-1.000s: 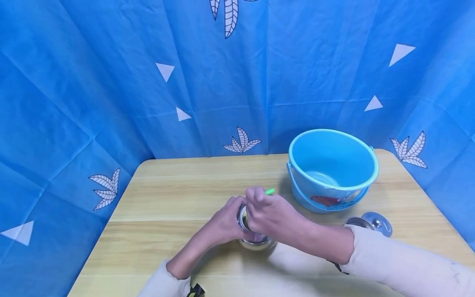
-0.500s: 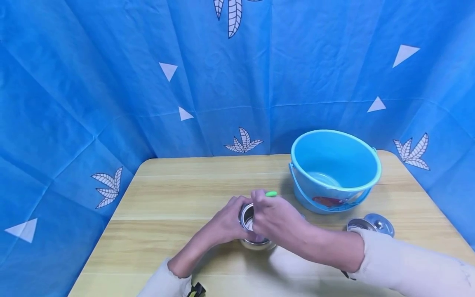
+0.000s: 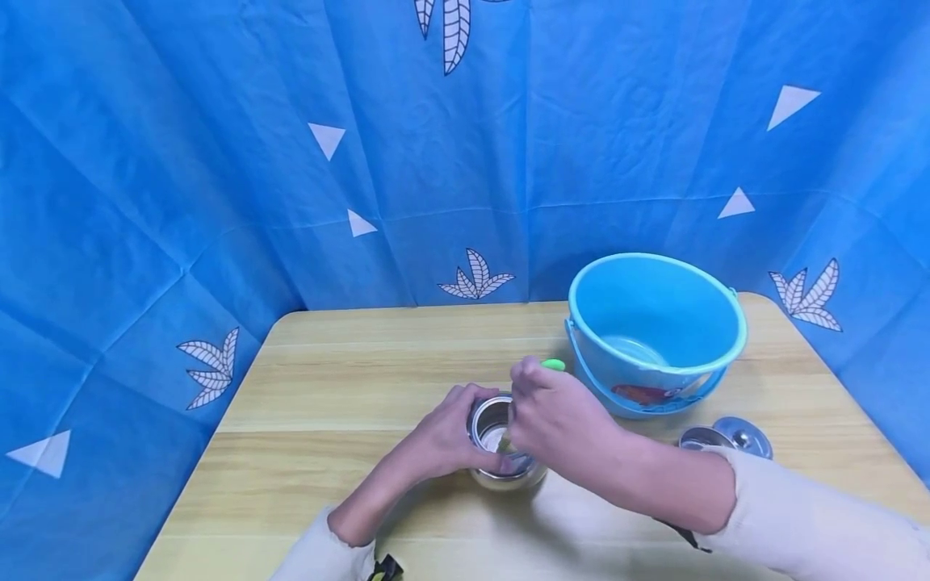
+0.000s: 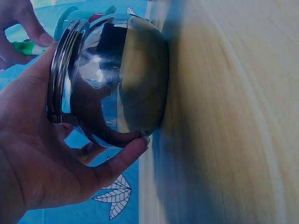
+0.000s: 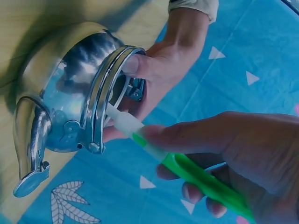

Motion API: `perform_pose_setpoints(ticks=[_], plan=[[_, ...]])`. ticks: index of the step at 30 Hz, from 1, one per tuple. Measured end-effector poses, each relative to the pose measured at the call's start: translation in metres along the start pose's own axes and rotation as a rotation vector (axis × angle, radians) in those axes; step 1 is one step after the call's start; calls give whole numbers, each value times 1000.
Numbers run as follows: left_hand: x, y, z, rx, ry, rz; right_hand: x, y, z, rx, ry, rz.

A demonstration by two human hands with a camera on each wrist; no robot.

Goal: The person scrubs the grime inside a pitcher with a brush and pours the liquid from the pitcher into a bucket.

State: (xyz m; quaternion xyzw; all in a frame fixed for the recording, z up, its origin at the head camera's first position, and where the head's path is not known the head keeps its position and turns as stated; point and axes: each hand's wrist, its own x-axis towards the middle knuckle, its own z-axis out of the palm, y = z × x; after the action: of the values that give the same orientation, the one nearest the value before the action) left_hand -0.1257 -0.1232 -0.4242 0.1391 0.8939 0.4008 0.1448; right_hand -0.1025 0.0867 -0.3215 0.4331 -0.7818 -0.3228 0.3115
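Note:
A shiny steel kettle (image 3: 506,483) with a wide round mouth stands on the table, its mouth uncovered. In the right wrist view its spout (image 5: 25,140) ends in a small flap. My left hand (image 3: 443,437) grips the kettle at its rim, thumb over the edge and fingers round the body. With my right hand (image 3: 558,415) I hold a slim brush-like tool (image 5: 198,179) by its green and white handle. The tool slants into the mouth; its far end is mostly hidden inside, with a yellowish bit showing in the head view.
A light blue bucket (image 3: 592,379) with a folded-down handle stands at the back right of the wooden table (image 3: 327,379). Beside my right sleeve lie a round metal lid (image 3: 751,444) and a shallow metal piece (image 3: 701,436). Blue printed cloth (image 3: 407,145) hangs behind the table.
My right hand has moved up and to the right with the tool, showing more of the kettle's mouth. The left hand keeps its grip, and the kettle has barely moved.

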Motion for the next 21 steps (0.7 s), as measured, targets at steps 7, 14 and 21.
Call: perform_pose_setpoints(ticks=[7, 14, 21], plan=[[0, -1, 0, -9, -1, 8, -11, 7, 1, 120, -72, 21], [0, -3, 1, -22, -1, 22, -18, 11, 7, 217, -102, 60], [0, -4, 2, -14, 7, 17, -22, 11, 13, 271, -66, 72]])
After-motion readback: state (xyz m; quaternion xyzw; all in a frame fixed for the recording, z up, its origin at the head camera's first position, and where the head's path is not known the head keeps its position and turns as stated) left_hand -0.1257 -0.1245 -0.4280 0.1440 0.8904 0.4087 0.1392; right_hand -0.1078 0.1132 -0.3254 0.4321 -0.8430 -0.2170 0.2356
